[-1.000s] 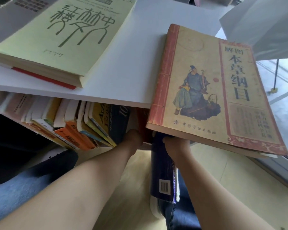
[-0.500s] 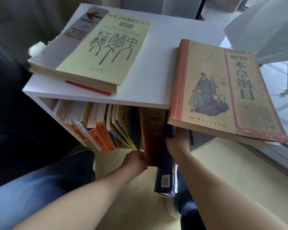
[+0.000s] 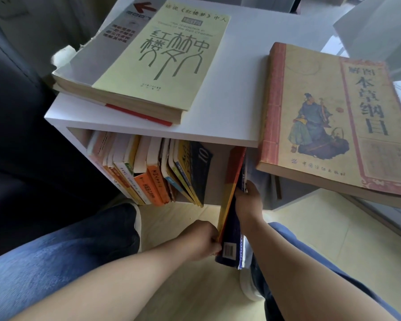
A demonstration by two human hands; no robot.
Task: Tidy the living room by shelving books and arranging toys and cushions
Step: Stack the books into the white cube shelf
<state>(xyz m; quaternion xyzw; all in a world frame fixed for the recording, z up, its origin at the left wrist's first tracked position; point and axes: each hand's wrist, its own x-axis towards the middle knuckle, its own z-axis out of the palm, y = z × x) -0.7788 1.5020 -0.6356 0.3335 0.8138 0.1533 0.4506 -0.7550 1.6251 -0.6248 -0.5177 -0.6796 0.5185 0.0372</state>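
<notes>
Left hand (image 3: 204, 239) and right hand (image 3: 248, 202) pinch slim glossy red-and-navy paperbacks (image 3: 231, 227). These overhang the white laminate shelf's (image 3: 148, 133) front edge, beside a gap.

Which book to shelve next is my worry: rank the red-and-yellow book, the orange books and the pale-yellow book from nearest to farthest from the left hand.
1. red-and-yellow book: gripped by the left hand, on its right.
2. orange books: standing in the row, up and left.
3. pale-yellow book: flat on the white shelf top, farthest back.
</notes>
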